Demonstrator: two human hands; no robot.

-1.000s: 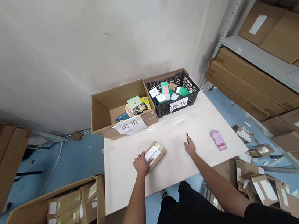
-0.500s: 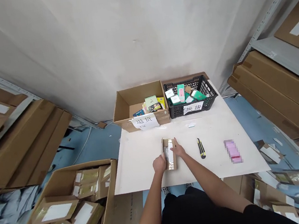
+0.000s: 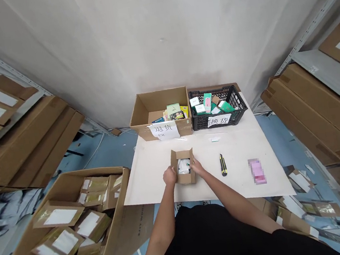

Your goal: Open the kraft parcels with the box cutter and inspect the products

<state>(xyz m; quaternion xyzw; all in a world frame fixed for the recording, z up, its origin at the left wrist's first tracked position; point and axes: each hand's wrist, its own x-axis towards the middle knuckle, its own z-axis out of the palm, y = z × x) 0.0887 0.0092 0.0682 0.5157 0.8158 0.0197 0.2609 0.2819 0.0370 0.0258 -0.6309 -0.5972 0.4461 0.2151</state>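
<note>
A small open cardboard box (image 3: 186, 179) sits on the white table, its flaps spread outward. Inside it lies something wrapped in white, crinkled plastic (image 3: 183, 166), with a dark green bit showing; what it is I cannot make out. My left hand (image 3: 170, 176) is closed on the box's left side. On the opposite side my right hand (image 3: 196, 167) grips the right edge, some of its fingers hidden by the flap. To the right of the box, a black and yellow box cutter (image 3: 223, 165) rests on the table.
Behind stand a labelled cardboard box (image 3: 145, 133) holding booklets and a black plastic crate (image 3: 238, 116) with small green and white boxes. A blurred pink item (image 3: 258, 171) lies on the table (image 3: 152, 180). At left is a large carton (image 3: 122, 206) of parcels; shelves flank both sides.
The small box's flaps have been pulled apart, so its white contents show more fully. Both hands have moved to its outer sides, and the view has shifted slightly.
</note>
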